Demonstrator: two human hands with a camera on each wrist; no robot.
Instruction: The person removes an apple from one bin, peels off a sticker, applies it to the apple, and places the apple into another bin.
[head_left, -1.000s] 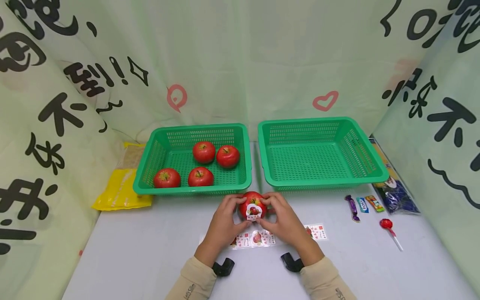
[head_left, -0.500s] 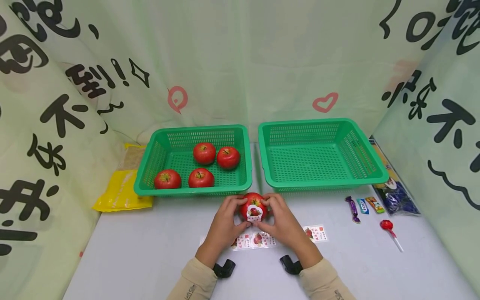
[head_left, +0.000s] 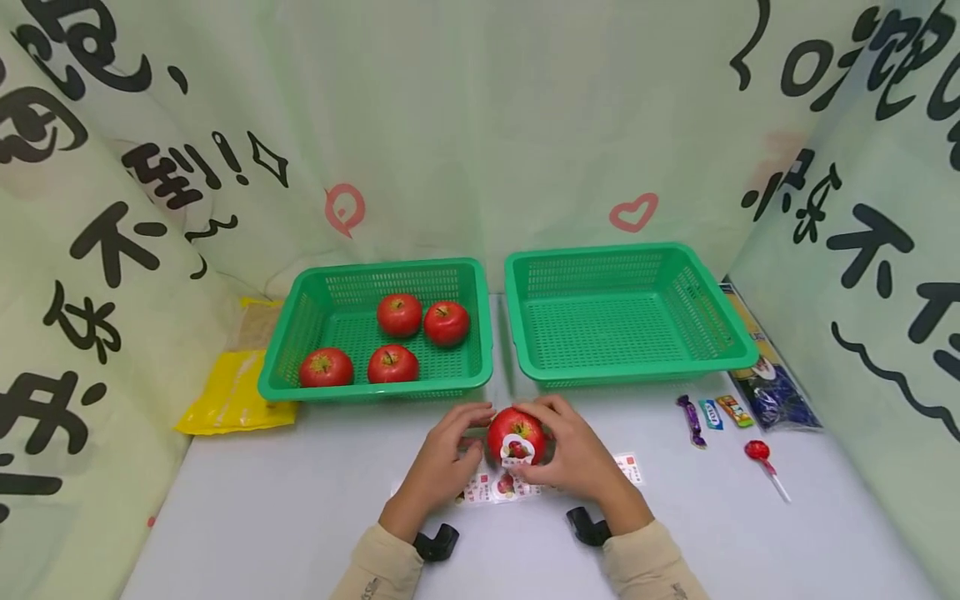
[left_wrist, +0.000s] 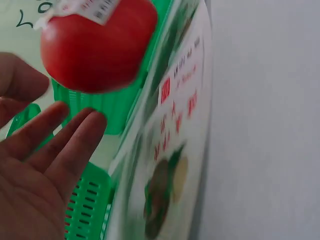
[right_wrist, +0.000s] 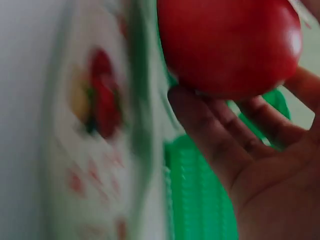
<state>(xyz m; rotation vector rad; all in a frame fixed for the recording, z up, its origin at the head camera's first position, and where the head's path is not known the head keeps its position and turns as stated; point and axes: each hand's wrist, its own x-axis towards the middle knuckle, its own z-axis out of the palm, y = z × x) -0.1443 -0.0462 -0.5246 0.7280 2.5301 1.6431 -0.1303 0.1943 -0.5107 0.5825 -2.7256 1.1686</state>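
- Cloth backdrop (head_left: 480, 125), pale green with black characters and pink marks, walls in the scene on three sides.
- Beneath it a light grey counter (head_left: 300, 508) carries everything else.
- Two green plastic baskets stand side by side at the back of the counter: the left basket (head_left: 296, 333) holds four red apples (head_left: 399, 314), the right basket (head_left: 712, 333) shows only its mesh floor.
- A yellow packet (head_left: 232, 400) lies just left of the left basket, and a dark blue bag (head_left: 772, 387) lies just right of the right basket.
- The right hand (head_left: 577, 454) grips a single red apple (head_left: 515, 427) from the right side, fingers curled round it; the right wrist view shows the fruit resting on those fingers.
- The left hand (head_left: 442, 458) sits just beside the apple on its left, fingers relaxed and spread; in the left wrist view they are apart from the fruit and hold nothing.
- That apple is held just in front of the gap between the two baskets, close above the counter.
- A sticker sheet (head_left: 491, 487) lies flat on the counter under the hands, with a further piece (head_left: 628, 467) just to the right.
- A white sticker (head_left: 517, 450) with a fruit picture sits on the near face of the held apple.
- A red lollipop (head_left: 759, 454) and three small wrapped sweets (head_left: 711, 412) lie near the blue bag.
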